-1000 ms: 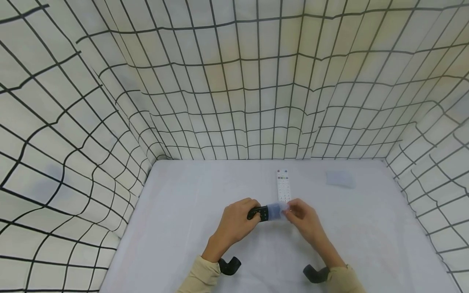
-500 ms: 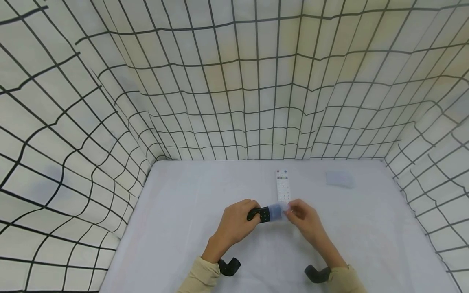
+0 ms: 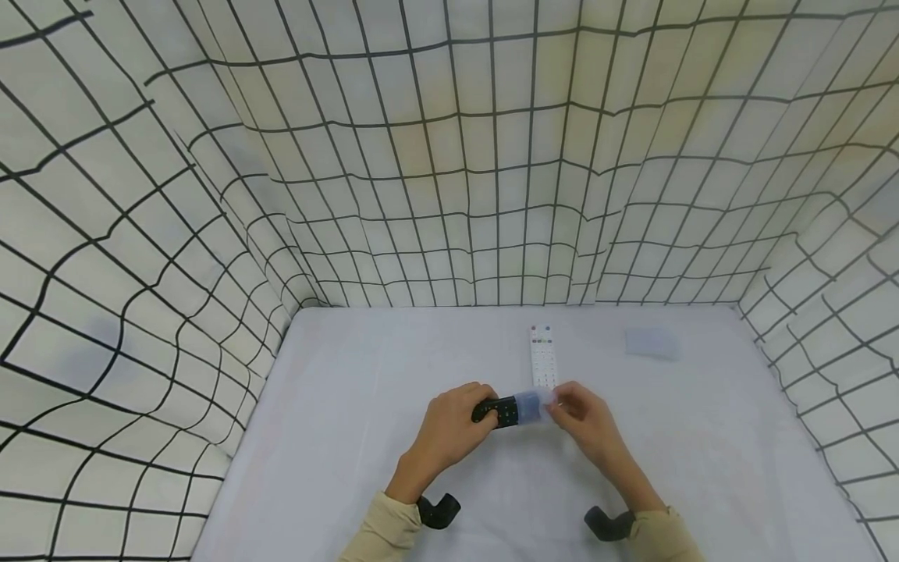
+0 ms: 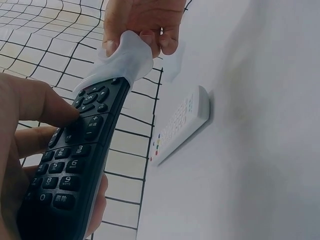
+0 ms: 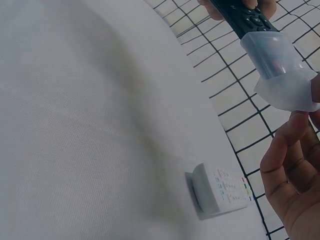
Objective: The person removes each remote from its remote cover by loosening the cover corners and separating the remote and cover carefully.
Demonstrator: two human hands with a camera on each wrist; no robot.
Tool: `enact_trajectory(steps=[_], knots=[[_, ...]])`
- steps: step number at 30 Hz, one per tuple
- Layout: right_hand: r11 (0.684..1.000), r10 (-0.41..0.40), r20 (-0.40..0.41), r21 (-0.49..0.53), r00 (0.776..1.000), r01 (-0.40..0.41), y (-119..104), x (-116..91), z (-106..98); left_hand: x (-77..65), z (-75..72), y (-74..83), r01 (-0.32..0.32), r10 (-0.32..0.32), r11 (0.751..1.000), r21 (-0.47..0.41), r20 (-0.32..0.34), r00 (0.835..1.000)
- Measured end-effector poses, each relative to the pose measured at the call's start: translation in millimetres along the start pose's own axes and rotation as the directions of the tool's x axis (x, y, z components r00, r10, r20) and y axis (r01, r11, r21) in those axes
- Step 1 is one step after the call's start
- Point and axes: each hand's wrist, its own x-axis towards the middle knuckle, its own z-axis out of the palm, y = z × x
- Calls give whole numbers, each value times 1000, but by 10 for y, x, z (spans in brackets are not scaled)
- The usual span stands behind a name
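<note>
My left hand (image 3: 449,425) grips a black remote control (image 3: 506,410), its thumb on the keys near the middle in the left wrist view. A translucent soft sleeve (image 3: 528,407) covers the remote's far end; the number keys and the arrow pad (image 4: 89,98) show outside it. At the loose end of the sleeve (image 5: 275,55), my right hand (image 3: 586,425) pinches the film between thumb and fingers. The remote is held above the table, tilted. Behind it a white remote control (image 3: 543,359) lies on the table, keys up, its near end close to the sleeve in the head view.
A second flat translucent sleeve (image 3: 652,343) lies at the back right of the white-covered table (image 3: 351,367). White walls with a black grid (image 3: 477,195) rise behind and at both sides. A black curved piece sits at each wrist, such as the left one (image 3: 440,511).
Slightly more of the black remote shows outside the sleeve than a second ago. Both hands keep their holds and have barely moved.
</note>
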Motion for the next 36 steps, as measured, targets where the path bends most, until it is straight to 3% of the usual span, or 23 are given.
enact_trajectory(steps=[13,36], knots=[[1000,22,-1,-22,1000,-22,-3,0,-3,12,4,-23,38,-37,999,-33,41,998],[999,32,1,-33,999,-32,-1,-17,-22,-2,30,-59,52,-49,998,-43,57,997]])
